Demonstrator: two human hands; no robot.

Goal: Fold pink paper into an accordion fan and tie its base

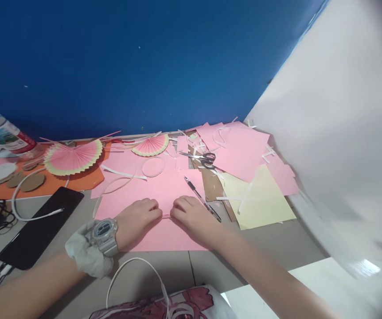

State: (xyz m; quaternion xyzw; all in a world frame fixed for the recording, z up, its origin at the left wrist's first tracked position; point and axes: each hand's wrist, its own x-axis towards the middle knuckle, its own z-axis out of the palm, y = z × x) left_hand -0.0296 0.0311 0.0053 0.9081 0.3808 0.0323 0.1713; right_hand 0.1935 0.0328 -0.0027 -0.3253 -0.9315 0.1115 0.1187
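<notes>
My left hand (139, 220) and my right hand (195, 219) rest close together on pink paper (164, 239) that lies flat before me. Their curled fingers pinch a narrow folded strip of pink paper (166, 216), which shows only in the gap between them. Most of the strip is hidden under the fingers. Just beyond my right hand lies a black and clear pen (197, 190). Farther back are black-handled scissors (202, 158), blades apart, pointing left. A clear watch (104, 232) and a pale scrunchie (86, 252) sit on my left wrist.
Two pleated pink and yellow paper fans (74, 158) lie at the back. Left are a black phone (41, 228), cables, orange paper (93, 177), cardboard discs (33, 182) and a bottle (5, 133). Pink sheets (244, 148), yellow paper (264, 208) and white strips lie right, by a white wall.
</notes>
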